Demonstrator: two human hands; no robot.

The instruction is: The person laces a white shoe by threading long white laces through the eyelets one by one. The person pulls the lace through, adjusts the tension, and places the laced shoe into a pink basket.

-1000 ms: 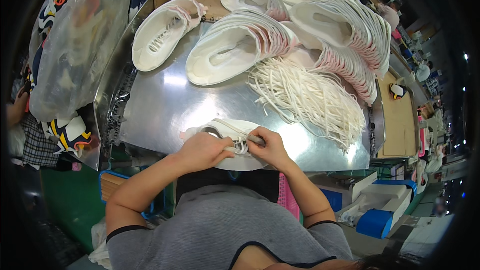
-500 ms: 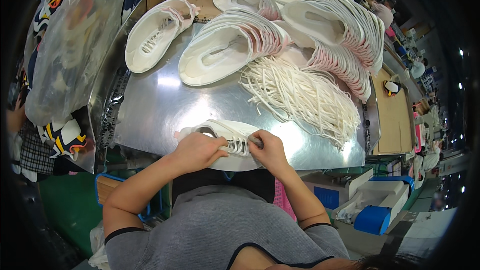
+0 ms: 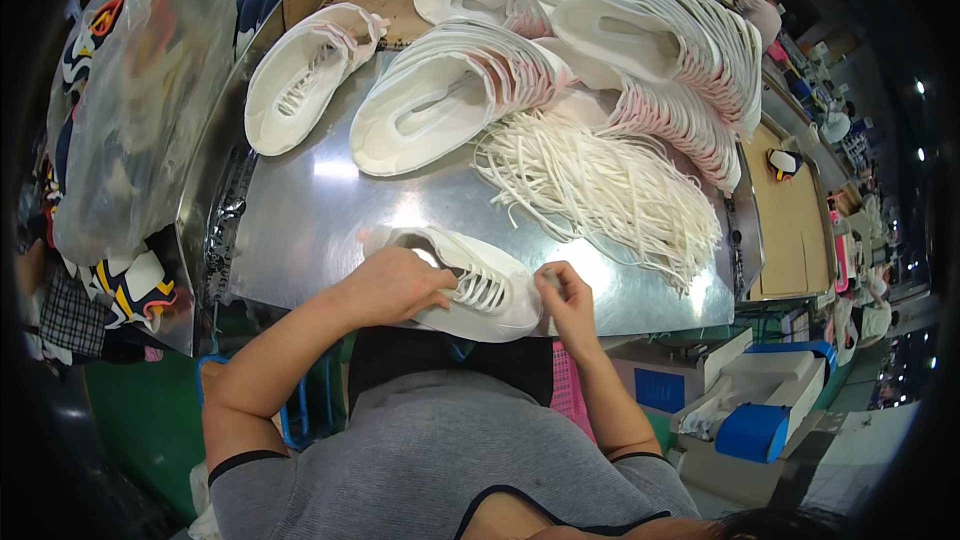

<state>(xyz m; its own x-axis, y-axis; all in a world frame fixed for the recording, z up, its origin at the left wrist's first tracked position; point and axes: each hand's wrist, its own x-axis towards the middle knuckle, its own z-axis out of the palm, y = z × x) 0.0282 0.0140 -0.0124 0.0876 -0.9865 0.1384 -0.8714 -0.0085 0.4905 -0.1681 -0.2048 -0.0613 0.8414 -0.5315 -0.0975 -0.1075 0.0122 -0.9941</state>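
A white shoe upper (image 3: 505, 305) lies near the table's front edge, its lace threaded in rows across the middle and its toe pointing right. My left hand (image 3: 400, 285) is closed on the upper's near side by the opening, thumb and fingers beside the lace rows. Just off the toe, my right hand (image 3: 568, 305) is raised with thumb and fingers curled together in a pinch; what is in them, if anything, is too small to make out. A loose pile of white laces (image 3: 600, 195) lies beyond that hand.
Nested stacks of white uppers (image 3: 410, 125) stand along the back of the metal table (image 3: 290, 240). One laced upper (image 3: 290, 105) lies at the back left. A clear plastic bag (image 3: 150, 120) hangs at the left, and a cardboard-lined tray (image 3: 785, 230) is at the right.
My right hand has moved right, off the lace rows to beyond the toe. The upper has turned to show more of its top and toe; my left hand keeps its grip.
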